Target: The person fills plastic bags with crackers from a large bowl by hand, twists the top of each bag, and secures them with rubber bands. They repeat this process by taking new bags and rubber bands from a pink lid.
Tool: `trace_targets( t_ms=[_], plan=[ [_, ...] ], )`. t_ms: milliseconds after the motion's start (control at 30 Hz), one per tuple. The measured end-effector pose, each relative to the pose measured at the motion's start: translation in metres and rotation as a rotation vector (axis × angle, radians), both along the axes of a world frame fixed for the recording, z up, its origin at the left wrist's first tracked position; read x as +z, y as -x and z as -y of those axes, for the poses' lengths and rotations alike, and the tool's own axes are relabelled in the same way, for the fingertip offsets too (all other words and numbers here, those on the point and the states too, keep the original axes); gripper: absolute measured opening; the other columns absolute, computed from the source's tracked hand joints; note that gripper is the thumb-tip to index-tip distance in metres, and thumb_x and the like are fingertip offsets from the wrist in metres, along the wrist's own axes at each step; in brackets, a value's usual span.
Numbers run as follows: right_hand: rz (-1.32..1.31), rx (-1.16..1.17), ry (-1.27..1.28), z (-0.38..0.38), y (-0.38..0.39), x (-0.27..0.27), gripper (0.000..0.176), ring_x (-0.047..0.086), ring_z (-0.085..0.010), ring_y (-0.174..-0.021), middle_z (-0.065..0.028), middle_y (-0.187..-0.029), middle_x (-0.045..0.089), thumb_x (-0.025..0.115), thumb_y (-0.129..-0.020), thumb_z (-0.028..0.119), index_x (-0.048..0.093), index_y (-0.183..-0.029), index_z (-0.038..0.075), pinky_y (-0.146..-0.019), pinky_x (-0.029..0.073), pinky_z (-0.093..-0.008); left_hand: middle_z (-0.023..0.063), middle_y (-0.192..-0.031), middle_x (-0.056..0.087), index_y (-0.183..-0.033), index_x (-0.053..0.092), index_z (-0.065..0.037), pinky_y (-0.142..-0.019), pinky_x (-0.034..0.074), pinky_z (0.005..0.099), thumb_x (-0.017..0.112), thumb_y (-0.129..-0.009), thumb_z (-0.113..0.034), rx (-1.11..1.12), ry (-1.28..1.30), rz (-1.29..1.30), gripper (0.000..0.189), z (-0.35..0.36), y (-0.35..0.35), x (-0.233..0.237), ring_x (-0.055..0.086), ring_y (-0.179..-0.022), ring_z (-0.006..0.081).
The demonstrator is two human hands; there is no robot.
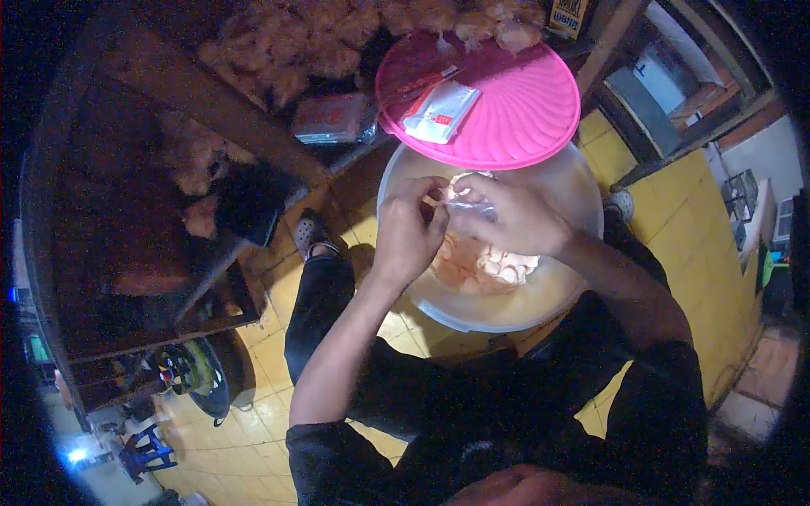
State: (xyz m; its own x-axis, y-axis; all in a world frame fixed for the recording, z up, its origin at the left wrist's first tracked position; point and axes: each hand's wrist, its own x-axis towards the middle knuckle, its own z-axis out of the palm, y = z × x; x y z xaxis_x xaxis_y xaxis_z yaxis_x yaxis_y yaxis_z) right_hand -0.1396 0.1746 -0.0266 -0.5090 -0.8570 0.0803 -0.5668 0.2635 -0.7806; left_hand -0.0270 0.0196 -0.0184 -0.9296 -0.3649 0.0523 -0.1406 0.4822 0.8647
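My left hand and my right hand are held close together over a large translucent tub. Between them is a small clear plastic bag, its edge pinched in the fingers of both hands. Below, inside the tub, lie pale, crinkled chip-like pieces and a reddish-brown patch whose kind I cannot make out. My wrists partly cover the tub's contents. A pink ribbed lid rests over the far rim, with a white and red packet on top.
Behind the lid, a dark wooden shelf holds many bagged brownish items and a stack of reddish packets. To the left stands a wooden frame, with a dark pan below it. Yellow tiles cover the floor.
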Motion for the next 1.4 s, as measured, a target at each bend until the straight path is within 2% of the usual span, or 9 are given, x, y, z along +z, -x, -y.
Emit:
trace_targets(
  t_ms=[233, 300, 567, 767, 1000, 1067, 1133, 1233, 1400],
  plan=[
    [0.257, 0.106, 0.325, 0.005, 0.001, 0.003, 0.019, 0.065, -0.0267, -0.075, -0.0095, -0.078, 0.064, 0.059, -0.091, 0.017, 0.06, -0.1, 0.0, -0.07, 0.052, -0.0361, 0.0101, -0.104, 0.063, -0.114, 0.061, 0.0, -0.084, 0.048, 0.0302, 0.066, -0.083, -0.006, -0.186, -0.077, -0.338, 0.031, -0.015, 0.005, -0.007, 0.063, -0.095, 0.0162],
    [0.835, 0.016, 0.238, -0.003, 0.003, 0.031, 0.017, 0.053, -0.0045, -0.063, 0.0007, -0.073, 0.058, 0.054, -0.096, 0.016, 0.061, -0.101, 0.002, -0.055, 0.044, -0.0212, 0.0039, -0.105, 0.064, -0.114, 0.062, -0.003, -0.09, 0.046, 0.0298, 0.067, -0.09, -0.02, -0.342, -0.602, -0.077, 0.031, -0.024, 0.001, -0.002, 0.06, -0.094, 0.0119],
    [0.753, -0.143, 0.347, -0.006, 0.029, 0.014, 0.023, 0.048, -0.0021, -0.061, 0.0002, -0.078, 0.059, 0.058, -0.095, 0.019, 0.06, -0.11, 0.001, -0.05, 0.037, -0.0163, 0.0032, -0.09, 0.067, -0.105, 0.066, -0.001, -0.074, 0.049, 0.0258, 0.057, -0.097, -0.025, -0.359, -0.911, 0.254, 0.026, -0.013, 0.006, -0.011, 0.061, -0.078, 0.0091],
    [0.985, -0.061, 0.491, -0.003, -0.002, 0.017, 0.043, 0.061, -0.0146, -0.095, -0.0037, -0.102, 0.065, 0.056, -0.097, 0.031, 0.052, -0.128, 0.002, -0.087, 0.046, -0.0305, 0.0068, -0.089, 0.069, -0.105, 0.067, 0.0, -0.07, 0.052, 0.0269, 0.06, -0.094, -0.026, -0.304, -0.83, 0.215, 0.029, -0.013, 0.001, -0.008, 0.064, -0.076, 0.0117],
    [1.126, -0.12, 0.643, -0.001, 0.012, 0.025, 0.035, 0.063, -0.0173, -0.096, -0.0103, -0.105, 0.067, 0.044, -0.102, 0.032, 0.063, -0.103, 0.002, -0.088, 0.049, -0.0339, 0.0089, -0.093, 0.065, -0.111, 0.063, -0.001, -0.072, 0.049, 0.0348, 0.061, -0.093, -0.038, -0.276, -0.456, 0.116, 0.041, -0.023, -0.005, -0.012, 0.061, -0.083, 0.0156],
    [1.021, -0.091, 0.652, -0.002, 0.013, 0.027, 0.028, 0.06, -0.0224, -0.106, -0.0152, -0.111, 0.064, 0.044, -0.102, 0.026, 0.057, -0.1, 0.001, -0.096, 0.046, -0.0364, 0.0117, -0.099, 0.063, -0.116, 0.058, 0.001, -0.073, 0.05, 0.0387, 0.062, -0.092, -0.043, -0.051, 0.586, -0.102, 0.05, -0.018, -0.011, -0.016, 0.062, -0.083, 0.0227],
    [0.553, -0.068, 0.552, 0.0, -0.001, 0.028, 0.029, 0.06, -0.0196, -0.105, -0.0131, -0.108, 0.065, 0.045, -0.102, 0.026, 0.058, -0.102, 0.0, -0.095, 0.045, -0.0349, 0.0135, -0.105, 0.062, -0.116, 0.058, 0.001, -0.075, 0.05, 0.0412, 0.052, -0.095, -0.05, -0.074, 0.43, -0.007, 0.055, -0.022, -0.012, -0.01, 0.062, -0.087, 0.0282],
    [0.033, 0.073, 0.388, 0.0, -0.022, 0.03, 0.028, 0.055, -0.0265, -0.11, -0.0108, -0.123, 0.058, 0.062, -0.086, 0.028, 0.062, -0.102, 0.005, -0.098, 0.04, -0.0431, 0.0129, -0.114, 0.064, -0.123, 0.054, -0.007, -0.09, 0.05, 0.0396, 0.032, -0.099, -0.053, -0.643, -1.749, 0.211, 0.057, -0.027, -0.014, -0.008, 0.062, -0.105, 0.0264],
    [-0.811, 0.276, 0.335, -0.006, -0.032, 0.037, 0.02, 0.05, -0.0326, -0.121, -0.0108, -0.126, 0.057, 0.065, -0.07, 0.019, 0.065, -0.084, 0.005, -0.103, 0.037, -0.0529, 0.0095, -0.11, 0.065, -0.121, 0.055, -0.008, -0.09, 0.051, 0.0363, 0.039, -0.1, -0.038, -0.125, -1.555, 0.168, 0.039, -0.03, -0.019, 0.001, 0.064, -0.102, 0.0208]
  ],
)
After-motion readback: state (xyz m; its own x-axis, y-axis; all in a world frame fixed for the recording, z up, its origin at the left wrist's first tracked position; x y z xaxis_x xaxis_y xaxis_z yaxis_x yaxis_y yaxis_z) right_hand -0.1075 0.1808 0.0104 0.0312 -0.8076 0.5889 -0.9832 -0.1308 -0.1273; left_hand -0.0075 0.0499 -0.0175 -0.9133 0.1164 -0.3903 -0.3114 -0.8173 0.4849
